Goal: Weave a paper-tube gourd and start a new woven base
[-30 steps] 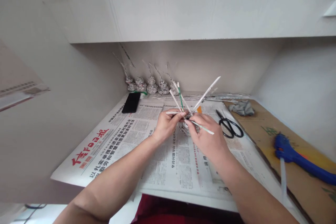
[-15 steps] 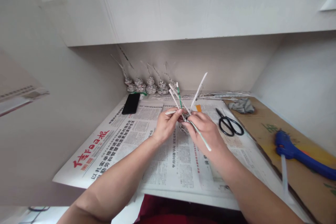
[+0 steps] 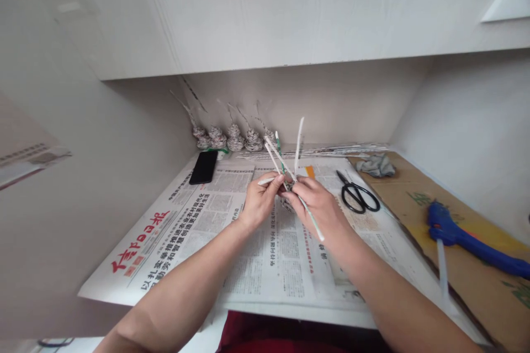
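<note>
A small woven paper piece (image 3: 286, 205) sat low between the two hands, above the newspaper (image 3: 248, 265) spread over the desk (image 3: 298, 313). Its rounded side showed below the fingers, while its mouth was mostly covered, so its inside could not be made out. Pale rolled paper strips (image 3: 298, 146) stuck up and fanned out from its top, among them a green-patterned strip (image 3: 278, 146); another slanted down across the right hand (image 3: 317, 201).

The left hand (image 3: 261, 197) pinched the woven piece near its rim, thumb uppermost and fingers curled underneath. The right hand gripped the other side with bent fingers, though which strip its fingertips pressed could not be told. Both forearms reached forward and inward, the hands almost meeting.

Beyond the left hand stood a row of gourd-shaped woven figures (image 3: 235, 139), coarse and double-bulged, with thin stalks rising from them. Nearer, a smooth black phone (image 3: 203, 167) lay flat. Straight beyond the hands stretched a bundle of thin paper rods (image 3: 331, 150). Just right of the right hand were black-handled scissors (image 3: 359, 197); farther right, brown cardboard (image 3: 406, 198) carried a crumpled grey wad (image 3: 376, 165) and a blue glue gun (image 3: 472, 240).
</note>
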Motion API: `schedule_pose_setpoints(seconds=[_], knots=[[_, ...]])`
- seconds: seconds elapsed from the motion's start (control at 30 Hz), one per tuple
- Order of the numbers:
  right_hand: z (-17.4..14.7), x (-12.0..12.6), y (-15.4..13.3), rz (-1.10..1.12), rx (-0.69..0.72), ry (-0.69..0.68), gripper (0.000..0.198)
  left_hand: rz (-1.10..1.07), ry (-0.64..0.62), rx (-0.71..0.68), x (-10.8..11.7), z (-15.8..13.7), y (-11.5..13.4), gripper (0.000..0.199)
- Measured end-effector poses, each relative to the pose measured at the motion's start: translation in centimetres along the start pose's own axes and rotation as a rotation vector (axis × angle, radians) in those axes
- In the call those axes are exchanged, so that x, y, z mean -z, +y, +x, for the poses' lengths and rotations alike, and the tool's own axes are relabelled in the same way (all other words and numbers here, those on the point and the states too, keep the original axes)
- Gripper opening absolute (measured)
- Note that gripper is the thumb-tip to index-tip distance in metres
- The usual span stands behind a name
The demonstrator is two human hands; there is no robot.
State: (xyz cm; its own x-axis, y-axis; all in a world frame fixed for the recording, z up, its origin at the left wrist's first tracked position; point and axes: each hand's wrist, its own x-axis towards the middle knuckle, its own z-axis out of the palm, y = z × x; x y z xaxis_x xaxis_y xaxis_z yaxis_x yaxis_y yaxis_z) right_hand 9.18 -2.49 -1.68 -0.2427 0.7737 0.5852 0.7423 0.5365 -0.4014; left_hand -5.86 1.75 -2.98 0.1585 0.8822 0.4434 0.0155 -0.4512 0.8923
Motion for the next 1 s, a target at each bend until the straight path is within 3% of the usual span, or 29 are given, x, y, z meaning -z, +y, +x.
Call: schedule_pose_setpoints(seconds=[0.2, 0.27, 0.33, 0.47, 0.6, 0.83, 1.0], knots=[[-0.1, -0.4, 0.7, 0.107, 0.098, 0.084, 0.007, -0.063, 0.031, 0.038, 0.2, 0.2, 0.2, 0.034], [-0.2, -0.6, 0.8, 0.102, 0.105, 0.122, 0.017, -0.09, 0.058, 0.057, 0.3, 0.4, 0.4, 0.034], [-0.3, -0.7, 0.7, 0.078, 0.087, 0.093, 0.021, -0.095, 0.067, 0.064, 0.3, 0.6, 0.6, 0.034], [-0.3, -0.6, 0.5, 0.057, 0.056, -0.018, 0.011, -0.068, 0.05, 0.045, 0.2, 0.5, 0.7, 0.033], [-0.1, -0.6, 0.9, 0.106, 0.048, 0.004, 0.008, -0.048, 0.052, 0.042, 0.1, 0.4, 0.6, 0.033], [-0.1, -0.8, 1.2, 0.191, -0.25, 0.037, 0.036, -0.043, -0.085, 0.071, 0.6, 0.7, 0.5, 0.027], [0.1, -0.5, 1.4, 0.458, -0.29, 0.001, 0.036, 0.028, -0.015, 0.023, 0.7, 0.6, 0.4, 0.016]])
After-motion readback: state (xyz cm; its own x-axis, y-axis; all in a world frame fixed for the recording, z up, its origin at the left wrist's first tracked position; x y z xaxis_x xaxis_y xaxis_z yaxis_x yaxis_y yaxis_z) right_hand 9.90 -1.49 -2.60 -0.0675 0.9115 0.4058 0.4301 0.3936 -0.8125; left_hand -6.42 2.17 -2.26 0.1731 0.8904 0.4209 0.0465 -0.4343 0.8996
